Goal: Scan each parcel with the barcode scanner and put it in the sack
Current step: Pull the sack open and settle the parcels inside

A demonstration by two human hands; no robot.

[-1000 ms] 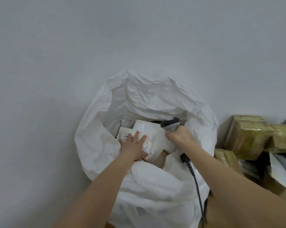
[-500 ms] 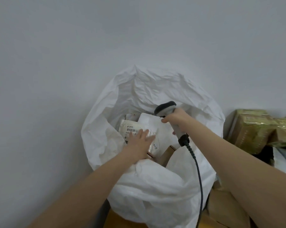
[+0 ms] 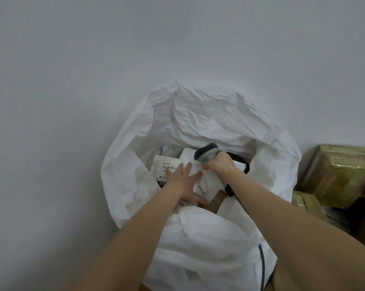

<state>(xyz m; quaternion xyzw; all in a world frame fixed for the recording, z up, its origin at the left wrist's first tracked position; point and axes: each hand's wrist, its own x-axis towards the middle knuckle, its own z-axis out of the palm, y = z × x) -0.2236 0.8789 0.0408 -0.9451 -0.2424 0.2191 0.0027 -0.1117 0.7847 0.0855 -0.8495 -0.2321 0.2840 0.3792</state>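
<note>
We see a plain pale grey surface (image 3: 51,143) all around; where floor meets wall we cannot tell. On it stands the white sack (image 3: 209,122), its crumpled mouth wide open. Just beside it, on the right, tape-wrapped cardboard boxes (image 3: 334,177) sit piled on one another.

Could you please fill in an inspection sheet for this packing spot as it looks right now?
Surface: plain pale grey surface around the sack; floor or wall, cannot tell.
Job's things: white sack open; white labelled parcel and brown box lie inside; barcode scanner over them.
Clutter: taped cardboard boxes stacked right of the sack.
Grippers: left hand flat, fingers straight, on the parcels; right hand grips the scanner.
Cables: scanner cable runs down beside the right forearm.
Surroundings: nothing seen.
</note>
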